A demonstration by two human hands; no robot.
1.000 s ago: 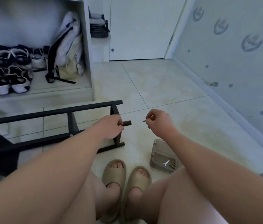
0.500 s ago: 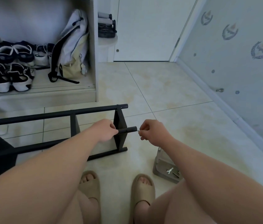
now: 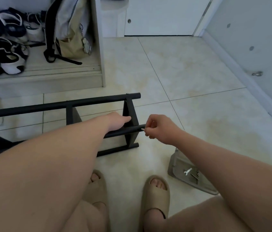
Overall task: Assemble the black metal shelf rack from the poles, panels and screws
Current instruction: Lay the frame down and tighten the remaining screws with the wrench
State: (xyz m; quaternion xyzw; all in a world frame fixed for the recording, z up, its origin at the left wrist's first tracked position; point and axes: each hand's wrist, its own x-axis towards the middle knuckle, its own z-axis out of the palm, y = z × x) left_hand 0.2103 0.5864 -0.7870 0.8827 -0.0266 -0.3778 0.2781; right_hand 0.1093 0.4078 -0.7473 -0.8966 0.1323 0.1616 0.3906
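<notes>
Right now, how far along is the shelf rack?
Done: a partial frame lies on its side, poles joined through two panels. In hand: the left hand steadies the end panel while the right hand pinches a screw at the middle pole tip. Left: seating that screw, likely using the wrench from the tray, then standing it up.

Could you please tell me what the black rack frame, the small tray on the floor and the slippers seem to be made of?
Rack frame: likely metal with a matte black coat; thin, straight tubes. Tray: seemingly greyish translucent plastic; cloudy, thin walls. Slippers: probably moulded foam; thick, seamless, matte beige.
</notes>
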